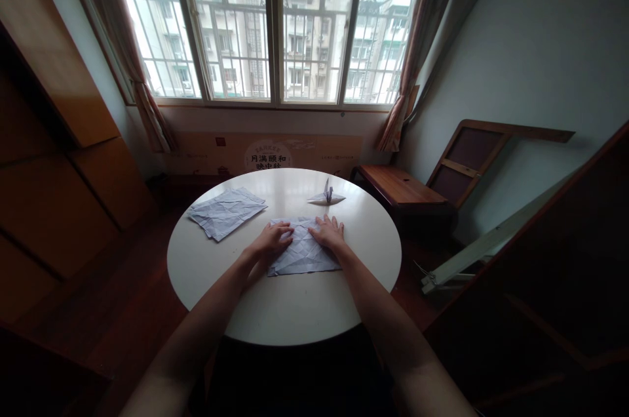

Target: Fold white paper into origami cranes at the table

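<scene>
A creased sheet of pale paper (pixel 302 256) lies flat in the middle of the round white table (pixel 295 312). My left hand (pixel 271 238) rests on its left part with the fingers stretched flat. My right hand (pixel 328 233) presses on its upper right part, fingers spread and flat. Neither hand grips anything. Behind my right hand stands a small folded paper crane (pixel 327 195). A stack of creased paper sheets (pixel 227 212) lies to the left of my left hand.
A wooden bench (pixel 400 189) with a leaning frame stands right of the table. Brown cabinets (pixel 54 161) line the left wall. A big barred window (pixel 270 23) with curtains and a printed cardboard box (pixel 268 153) are behind the table.
</scene>
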Demonstrator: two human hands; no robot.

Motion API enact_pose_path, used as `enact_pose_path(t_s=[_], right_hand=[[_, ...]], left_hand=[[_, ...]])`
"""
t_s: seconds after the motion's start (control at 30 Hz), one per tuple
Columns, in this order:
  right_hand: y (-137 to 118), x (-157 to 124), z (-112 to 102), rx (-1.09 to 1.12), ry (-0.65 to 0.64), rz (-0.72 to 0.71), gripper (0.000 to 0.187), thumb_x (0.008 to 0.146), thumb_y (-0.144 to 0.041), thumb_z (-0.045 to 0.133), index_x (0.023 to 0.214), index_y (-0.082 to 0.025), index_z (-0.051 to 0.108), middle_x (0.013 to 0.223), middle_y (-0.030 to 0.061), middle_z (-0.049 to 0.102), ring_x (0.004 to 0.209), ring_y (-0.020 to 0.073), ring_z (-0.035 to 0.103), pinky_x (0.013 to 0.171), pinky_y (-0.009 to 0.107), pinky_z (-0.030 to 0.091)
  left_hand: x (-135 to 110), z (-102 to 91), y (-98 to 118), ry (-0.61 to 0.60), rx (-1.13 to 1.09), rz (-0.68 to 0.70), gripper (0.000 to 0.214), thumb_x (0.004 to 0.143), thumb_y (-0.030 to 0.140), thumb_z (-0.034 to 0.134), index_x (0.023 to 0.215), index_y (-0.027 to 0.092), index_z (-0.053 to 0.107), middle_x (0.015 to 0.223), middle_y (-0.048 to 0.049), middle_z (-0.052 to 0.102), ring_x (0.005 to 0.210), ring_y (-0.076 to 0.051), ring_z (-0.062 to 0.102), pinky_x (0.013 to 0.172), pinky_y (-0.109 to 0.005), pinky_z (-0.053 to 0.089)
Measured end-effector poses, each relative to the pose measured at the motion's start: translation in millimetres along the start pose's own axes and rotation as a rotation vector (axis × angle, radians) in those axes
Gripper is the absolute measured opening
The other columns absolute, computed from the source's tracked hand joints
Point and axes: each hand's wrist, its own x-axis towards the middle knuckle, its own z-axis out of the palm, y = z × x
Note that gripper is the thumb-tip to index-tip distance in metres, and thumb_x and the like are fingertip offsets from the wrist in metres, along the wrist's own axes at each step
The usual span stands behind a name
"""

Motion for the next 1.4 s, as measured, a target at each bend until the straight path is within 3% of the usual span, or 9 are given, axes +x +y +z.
enact_pose_path(t_s=[0.97, 1.2, 1.3, 1.4], right_hand=[[-0.8, -2.8, -2.2, 0.002, -0.014, 0.01, 0.066, 0.09, -0.061, 0.034, 0.146, -0.026, 0.032, 0.158, 0.0078, 0.016, 0.143, 0.0326, 0.009, 0.112, 0.053, 0.003], [-1.4, -7.5, -3.5, 0.025, 0.109, 0.019, 0.061, 0.089, -0.054, 0.039, 0.139, -0.019, 0.043, 0.151, 0.0111, 0.032, 0.139, 0.0308, 0.021, 0.112, 0.046, 0.012], [0.6, -10.6, -9.1, 0.026, 0.181, 0.074, 0.057, 0.088, -0.053, 0.043, 0.128, -0.015, 0.054, 0.14, 0.0161, 0.043, 0.128, 0.0318, 0.034, 0.106, 0.042, 0.023], [5.2, -10.2, -15.4, 0.008, 0.189, 0.182, 0.057, 0.085, -0.054, 0.047, 0.124, -0.014, 0.056, 0.132, 0.0189, 0.045, 0.121, 0.0345, 0.04, 0.099, 0.044, 0.03]], left_hand=[[-2.0, -6.0, 7.0, -0.023, -0.009, -0.015, 0.042, 0.089, 0.042, 0.051, 0.127, 0.026, 0.058, 0.139, -0.0072, 0.052, 0.133, -0.027, 0.041, 0.115, -0.051, 0.019], [-3.2, -9.0, 10.3, 0.005, -0.001, -0.021, 0.045, 0.087, 0.04, 0.054, 0.129, 0.023, 0.056, 0.139, -0.0084, 0.051, 0.131, -0.026, 0.043, 0.114, -0.046, 0.024], [-5.4, -15.0, 14.9, 0.099, 0.042, -0.067, 0.046, 0.086, 0.038, 0.056, 0.128, 0.02, 0.057, 0.136, -0.0108, 0.053, 0.126, -0.025, 0.047, 0.109, -0.04, 0.034], [-8.3, -22.2, 19.6, 0.145, 0.077, -0.161, 0.044, 0.085, 0.041, 0.059, 0.125, 0.023, 0.059, 0.131, -0.0095, 0.056, 0.122, -0.028, 0.048, 0.103, -0.042, 0.038]])
